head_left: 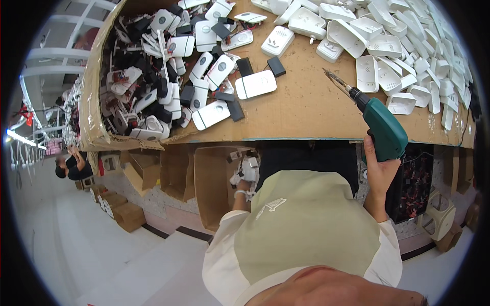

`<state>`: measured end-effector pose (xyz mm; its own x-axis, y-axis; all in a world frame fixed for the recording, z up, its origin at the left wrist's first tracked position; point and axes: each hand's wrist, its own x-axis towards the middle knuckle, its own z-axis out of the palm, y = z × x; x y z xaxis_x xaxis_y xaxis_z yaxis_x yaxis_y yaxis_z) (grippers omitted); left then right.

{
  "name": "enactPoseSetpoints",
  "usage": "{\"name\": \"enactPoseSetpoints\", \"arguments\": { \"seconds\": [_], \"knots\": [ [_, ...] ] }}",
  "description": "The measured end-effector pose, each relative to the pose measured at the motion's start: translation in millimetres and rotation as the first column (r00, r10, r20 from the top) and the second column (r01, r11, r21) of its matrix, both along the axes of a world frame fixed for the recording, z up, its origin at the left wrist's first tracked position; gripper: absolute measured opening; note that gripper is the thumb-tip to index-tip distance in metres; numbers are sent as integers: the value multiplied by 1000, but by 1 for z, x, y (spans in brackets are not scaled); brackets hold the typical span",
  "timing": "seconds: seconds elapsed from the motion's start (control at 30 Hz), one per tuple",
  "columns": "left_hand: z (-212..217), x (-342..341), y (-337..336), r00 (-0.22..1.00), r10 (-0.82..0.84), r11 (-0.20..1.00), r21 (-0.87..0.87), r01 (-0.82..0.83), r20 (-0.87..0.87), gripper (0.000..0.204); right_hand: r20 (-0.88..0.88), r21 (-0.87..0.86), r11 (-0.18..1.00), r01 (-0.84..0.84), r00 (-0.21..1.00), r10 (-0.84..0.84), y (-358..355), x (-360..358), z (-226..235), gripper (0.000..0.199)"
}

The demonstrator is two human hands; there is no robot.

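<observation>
In my right hand (382, 173) is a green pistol-shaped power tool (384, 128) with a black nose and a long thin metal tip. Its tip points up and left over the table, near the white plastic housings (367, 74). My left hand (247, 186) is low beside my body, at an open cardboard box (217, 178) below the table edge. White parts (248, 169) lie right by it, and its fingers cannot be made out. Closest on the tabletop is a white oval-cornered device (255, 85) with a dark band and black blocks next to it.
A large carton (94, 102) full of white devices, black blocks and red wires stands at the left. White housings pile up at the far right of the cardboard-covered table (301, 112). Below are more boxes (177, 173) and a plastic stool (440, 217). Another person (76, 166) is far left.
</observation>
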<state>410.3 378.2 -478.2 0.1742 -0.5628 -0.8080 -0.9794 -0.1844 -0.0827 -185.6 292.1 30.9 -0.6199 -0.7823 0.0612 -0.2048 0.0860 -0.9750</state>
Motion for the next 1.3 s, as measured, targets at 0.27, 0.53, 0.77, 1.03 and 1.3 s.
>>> {"name": "enactPoseSetpoints", "arguments": {
  "seconds": [0.27,0.53,0.77,1.03,1.3],
  "knots": [
    [404,-207,-174,777,-49,995,-101,-19,-628,32,-64,-61,987,148,986,-152,16,2,-12,21],
    [479,-414,-379,723,-686,290,-943,164,-84,65,4,-117,975,189,982,-190,19,3,-10,22],
    [508,-426,-358,560,-697,436,-885,-164,-448,47,-76,-154,931,332,935,-346,43,-16,-33,24],
    [467,-433,-335,15,-980,194,-929,314,-199,25,-3,-128,947,294,955,-297,23,-11,-24,23],
    [492,-376,-306,508,-858,217,-951,222,-78,67,-10,-127,945,300,953,-304,23,-6,-18,23]
  ]
}}
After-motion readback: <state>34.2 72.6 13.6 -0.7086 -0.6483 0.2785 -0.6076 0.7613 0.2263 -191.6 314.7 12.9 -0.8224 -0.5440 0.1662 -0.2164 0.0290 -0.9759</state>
